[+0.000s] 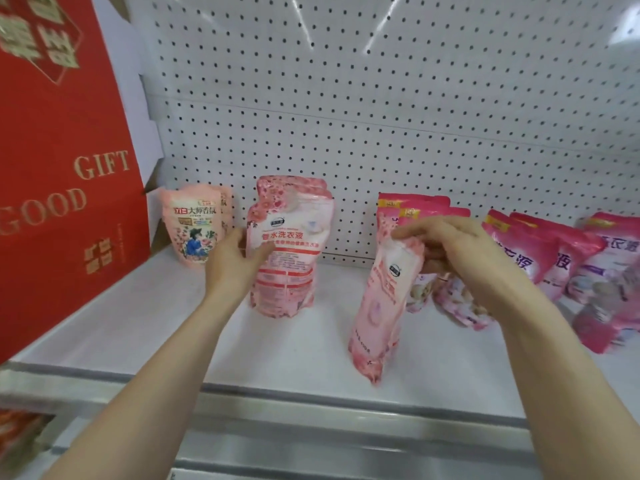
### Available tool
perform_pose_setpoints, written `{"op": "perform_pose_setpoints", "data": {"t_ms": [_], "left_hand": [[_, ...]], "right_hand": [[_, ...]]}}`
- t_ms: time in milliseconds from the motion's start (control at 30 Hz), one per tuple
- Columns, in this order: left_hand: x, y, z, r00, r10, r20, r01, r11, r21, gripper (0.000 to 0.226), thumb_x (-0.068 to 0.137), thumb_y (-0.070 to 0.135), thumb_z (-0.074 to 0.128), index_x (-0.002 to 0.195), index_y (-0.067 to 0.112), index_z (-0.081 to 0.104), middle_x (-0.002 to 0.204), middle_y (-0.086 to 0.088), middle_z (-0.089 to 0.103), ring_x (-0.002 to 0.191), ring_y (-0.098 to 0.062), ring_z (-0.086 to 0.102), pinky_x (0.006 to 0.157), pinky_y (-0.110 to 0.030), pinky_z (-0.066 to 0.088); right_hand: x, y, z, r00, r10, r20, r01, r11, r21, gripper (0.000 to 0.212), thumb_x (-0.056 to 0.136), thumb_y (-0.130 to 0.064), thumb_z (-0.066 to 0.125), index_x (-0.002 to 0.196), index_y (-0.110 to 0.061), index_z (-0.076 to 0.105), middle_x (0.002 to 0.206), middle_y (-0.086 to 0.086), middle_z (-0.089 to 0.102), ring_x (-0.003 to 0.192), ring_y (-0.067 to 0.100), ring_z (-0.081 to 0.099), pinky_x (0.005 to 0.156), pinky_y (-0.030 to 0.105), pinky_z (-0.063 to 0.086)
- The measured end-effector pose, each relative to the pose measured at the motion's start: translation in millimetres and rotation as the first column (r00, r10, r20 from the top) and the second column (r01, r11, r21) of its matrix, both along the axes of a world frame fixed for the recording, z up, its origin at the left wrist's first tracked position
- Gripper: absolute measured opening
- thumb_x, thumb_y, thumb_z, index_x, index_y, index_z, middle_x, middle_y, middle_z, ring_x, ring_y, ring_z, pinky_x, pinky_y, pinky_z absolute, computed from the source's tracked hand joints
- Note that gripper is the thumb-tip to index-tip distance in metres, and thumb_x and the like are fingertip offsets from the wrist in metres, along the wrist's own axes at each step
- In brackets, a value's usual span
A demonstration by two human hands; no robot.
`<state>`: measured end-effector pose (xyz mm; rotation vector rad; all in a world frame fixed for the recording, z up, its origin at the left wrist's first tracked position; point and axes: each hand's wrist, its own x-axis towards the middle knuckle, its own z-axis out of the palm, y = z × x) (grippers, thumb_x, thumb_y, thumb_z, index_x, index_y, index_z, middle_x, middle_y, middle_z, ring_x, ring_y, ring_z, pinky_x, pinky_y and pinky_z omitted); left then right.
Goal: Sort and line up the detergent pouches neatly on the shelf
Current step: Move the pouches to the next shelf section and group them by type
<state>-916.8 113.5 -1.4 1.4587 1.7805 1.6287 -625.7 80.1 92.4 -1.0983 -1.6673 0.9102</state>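
Materials: soft plastic film packs on what looks like painted metal.
Shelf (304,344) deck looks like white painted metal, smooth, low sheen. Pegboard back panel (381,116) has the same white finish, perforated and glossier, with light streaks across it. Front rail (346,400) is grey, smooth, semi-gloss; metal or plastic not clear. Standing pale-pink pouch (287,244), tilted pale-pink pouch (381,306), peach pouch (194,230) and magenta pouches (519,251) are all flexible printed plastic film, glossy and creased. Film on the tilted one wrinkles under the right hand (453,247) grip. Red gift box (59,150) reads as matt card with gold metallic foil lettering and bare white card at its edge.
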Motion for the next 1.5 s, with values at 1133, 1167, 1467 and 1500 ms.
{"op": "perform_pose_setpoints", "data": {"t_ms": [1133, 1167, 1467, 1500], "left_hand": [[2, 4, -39, 0.993, -0.076, -0.091, 0.060, 0.985, -0.164, 0.091, 0.053, 0.043, 0.089, 0.125, 0.025, 0.038, 0.124, 0.003, 0.059, 0.110, -0.023, 0.060, 0.085, -0.034, 0.048], [6, 7, -37, 0.992, -0.059, -0.113, 0.038, 0.983, -0.178, 0.091, 0.053, 0.046, 0.088, 0.125, 0.023, 0.038, 0.125, 0.001, 0.058, 0.110, -0.025, 0.059, 0.086, -0.036, 0.049], [-16, 8, -45, 0.946, -0.312, 0.092, 0.321, 0.940, -0.112, 0.048, 0.081, 0.023, 0.075, 0.119, 0.032, 0.047, 0.109, 0.021, 0.060, 0.110, -0.015, 0.060, 0.070, -0.011, 0.048], [-18, 8, -46, 0.945, -0.314, 0.091, 0.322, 0.940, -0.108, 0.044, 0.084, 0.022, 0.072, 0.121, 0.030, 0.049, 0.113, 0.016, 0.061, 0.110, -0.015, 0.060, 0.072, -0.012, 0.048]], "right_hand": [[-22, 24, -21, 0.939, -0.214, 0.270, 0.086, 0.905, 0.418, 0.011, 0.084, -0.031, 0.075, 0.083, -0.021, 0.073, 0.077, -0.001, 0.073, 0.075, 0.028, 0.069, 0.069, 0.053, 0.056], [-23, 23, -21, 0.942, -0.209, 0.263, 0.087, 0.909, 0.409, 0.012, 0.084, -0.032, 0.075, 0.082, -0.020, 0.073, 0.077, -0.001, 0.073, 0.076, 0.027, 0.069, 0.069, 0.053, 0.056], [-42, 24, -18, 0.965, -0.152, 0.212, 0.054, 0.912, 0.407, 0.009, 0.083, -0.029, 0.076, 0.080, -0.021, 0.072, 0.079, -0.008, 0.072, 0.078, 0.016, 0.069, 0.069, 0.038, 0.058], [-47, 24, -17, 0.966, -0.140, 0.216, 0.041, 0.912, 0.407, 0.009, 0.084, -0.029, 0.076, 0.080, -0.021, 0.072, 0.079, -0.009, 0.072, 0.077, 0.012, 0.069, 0.067, 0.033, 0.057]]}}
